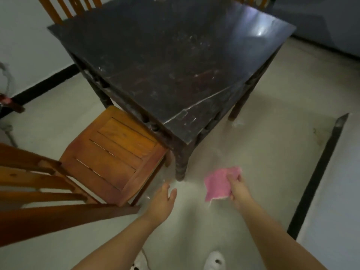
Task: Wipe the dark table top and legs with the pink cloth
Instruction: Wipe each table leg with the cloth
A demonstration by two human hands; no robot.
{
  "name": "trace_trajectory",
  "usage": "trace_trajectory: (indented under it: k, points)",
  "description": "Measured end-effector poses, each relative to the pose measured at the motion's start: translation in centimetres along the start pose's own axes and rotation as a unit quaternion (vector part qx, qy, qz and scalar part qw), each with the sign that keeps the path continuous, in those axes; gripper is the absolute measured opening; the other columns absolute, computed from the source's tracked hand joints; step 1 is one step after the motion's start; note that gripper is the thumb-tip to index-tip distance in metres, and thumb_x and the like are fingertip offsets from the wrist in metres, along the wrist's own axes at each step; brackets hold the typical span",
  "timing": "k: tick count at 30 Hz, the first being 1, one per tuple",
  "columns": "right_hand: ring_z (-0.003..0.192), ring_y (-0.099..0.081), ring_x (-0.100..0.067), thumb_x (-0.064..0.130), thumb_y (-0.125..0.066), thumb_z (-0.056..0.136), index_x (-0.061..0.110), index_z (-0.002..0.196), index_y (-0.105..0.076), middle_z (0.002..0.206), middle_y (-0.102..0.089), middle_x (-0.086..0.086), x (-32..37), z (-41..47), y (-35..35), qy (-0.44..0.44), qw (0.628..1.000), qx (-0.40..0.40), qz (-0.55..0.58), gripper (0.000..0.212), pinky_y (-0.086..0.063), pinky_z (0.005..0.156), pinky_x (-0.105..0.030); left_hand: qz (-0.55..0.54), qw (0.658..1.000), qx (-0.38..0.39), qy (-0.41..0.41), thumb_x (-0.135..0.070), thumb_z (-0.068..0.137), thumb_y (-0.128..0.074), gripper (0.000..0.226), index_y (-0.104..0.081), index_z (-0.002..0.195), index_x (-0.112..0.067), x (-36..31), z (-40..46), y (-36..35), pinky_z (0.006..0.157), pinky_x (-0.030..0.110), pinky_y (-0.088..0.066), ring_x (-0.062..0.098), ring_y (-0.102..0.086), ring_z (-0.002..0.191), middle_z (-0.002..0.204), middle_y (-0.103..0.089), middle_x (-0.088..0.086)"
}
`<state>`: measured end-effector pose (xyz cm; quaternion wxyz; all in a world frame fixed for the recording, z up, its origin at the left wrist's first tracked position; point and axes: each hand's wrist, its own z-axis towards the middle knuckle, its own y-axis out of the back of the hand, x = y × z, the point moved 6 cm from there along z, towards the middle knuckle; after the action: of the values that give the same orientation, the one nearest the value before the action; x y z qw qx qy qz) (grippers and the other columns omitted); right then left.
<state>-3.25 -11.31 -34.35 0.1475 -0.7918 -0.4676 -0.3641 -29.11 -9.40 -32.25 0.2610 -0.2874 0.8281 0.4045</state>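
Observation:
The dark square table [167,61] fills the upper middle, its scuffed top streaked with pale marks and its nearest corner pointing at me. The near leg [182,164] stands on the pale floor just below that corner; another leg [238,108] shows at the right. My right hand [238,189] grips the pink cloth [220,184], which hangs low over the floor to the right of the near leg, apart from it. My left hand [162,199] is held out empty with fingers apart, just below and left of the near leg.
An orange wooden chair [115,151] stands tucked against the table's left side, its backrest near me at the left edge. Other chair backs [68,8] rise behind the table. A dark strip [319,172] runs along the floor on the right. A white shoe [214,261] shows at the bottom.

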Motion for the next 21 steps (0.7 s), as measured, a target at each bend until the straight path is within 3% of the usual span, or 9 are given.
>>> trace_trajectory:
  k: [3,5,9,12,14,17,19,21]
  points:
    - [0.066,-0.063,-0.018,0.013,-0.041,0.101,0.005,0.121,-0.049,0.106,-0.058,-0.015,-3.0,2.6,-2.7,-0.003,0.999,-0.019,0.044,0.024,-0.053,0.044,-0.020,0.005,0.999,-0.033,-0.016,-0.034,0.096,-0.040,0.048,-0.040,0.132,-0.003,1.9,3.5,-0.9,0.102,0.040,-0.037,0.029,-0.047,0.122,0.133,-0.048,0.018]
    - [0.074,-0.061,-0.019,0.011,-0.042,0.099,0.008,0.133,-0.044,0.111,-0.058,-0.015,-4.8,5.6,-4.7,0.029,0.996,-0.029,0.078,0.034,-0.052,0.042,-0.020,-0.030,0.998,-0.040,-0.043,-0.036,0.096,-0.041,0.052,-0.032,0.140,-0.010,2.7,6.8,-2.1,0.107,0.042,-0.034,0.024,-0.039,0.130,0.142,-0.040,0.009]
    - [0.089,-0.057,-0.024,0.019,-0.036,0.102,0.006,0.141,-0.036,0.135,-0.049,-0.021,-8.4,10.7,-9.2,0.040,0.986,-0.012,0.163,0.040,-0.054,0.059,-0.031,-0.074,0.984,-0.089,-0.138,-0.036,0.093,-0.048,0.054,-0.031,0.140,-0.016,4.8,13.5,-4.3,0.106,0.042,-0.035,0.022,-0.039,0.130,0.140,-0.041,0.007]
    - [0.096,-0.055,-0.026,0.014,-0.042,0.100,0.005,0.136,-0.040,0.130,-0.053,-0.016,-10.1,14.3,-12.2,0.084,0.980,0.009,0.182,0.037,-0.050,0.071,-0.037,-0.102,0.965,-0.137,-0.197,-0.042,0.089,-0.051,0.060,-0.029,0.141,-0.022,5.8,17.6,-5.2,0.108,0.042,-0.033,0.018,-0.037,0.131,0.142,-0.037,0.004]
    - [0.099,-0.059,-0.025,0.015,-0.045,0.099,0.007,0.136,-0.042,0.129,-0.056,-0.016,-10.9,15.8,-13.8,0.107,0.974,0.039,0.196,0.038,-0.049,0.077,-0.036,-0.134,0.945,-0.153,-0.257,-0.036,0.088,-0.057,0.055,-0.032,0.136,-0.026,4.9,19.2,-5.6,0.105,0.030,-0.035,0.008,-0.041,0.125,0.136,-0.042,-0.002]
    - [0.112,-0.058,-0.025,0.026,-0.054,0.094,0.018,0.144,-0.032,0.134,-0.052,-0.010,-11.2,17.8,-14.9,0.193,0.975,0.035,0.107,0.055,-0.050,0.087,-0.034,-0.199,0.912,-0.159,-0.321,-0.028,0.082,-0.066,0.049,-0.032,0.116,-0.035,3.6,20.2,-6.1,0.080,0.003,-0.038,-0.015,-0.047,0.094,0.106,-0.049,-0.023]
    - [0.123,-0.051,-0.025,0.030,-0.056,0.093,0.030,0.150,-0.014,0.144,-0.043,-0.004,-11.4,19.1,-15.3,0.262,0.961,0.030,0.081,0.071,-0.046,0.099,-0.041,-0.220,0.892,-0.167,-0.357,-0.026,0.080,-0.068,0.046,-0.034,0.109,-0.036,3.5,20.8,-6.3,0.070,0.003,-0.042,-0.016,-0.051,0.087,0.100,-0.052,-0.021]
    - [0.132,-0.043,-0.022,0.029,-0.052,0.094,0.036,0.150,-0.008,0.151,-0.034,0.000,-11.7,19.5,-16.0,0.348,0.933,0.023,0.088,0.071,-0.039,0.107,-0.046,-0.238,0.873,-0.163,-0.393,-0.024,0.081,-0.068,0.041,-0.038,0.108,-0.033,3.8,21.6,-6.5,0.065,0.002,-0.043,-0.018,-0.054,0.083,0.098,-0.055,-0.017]
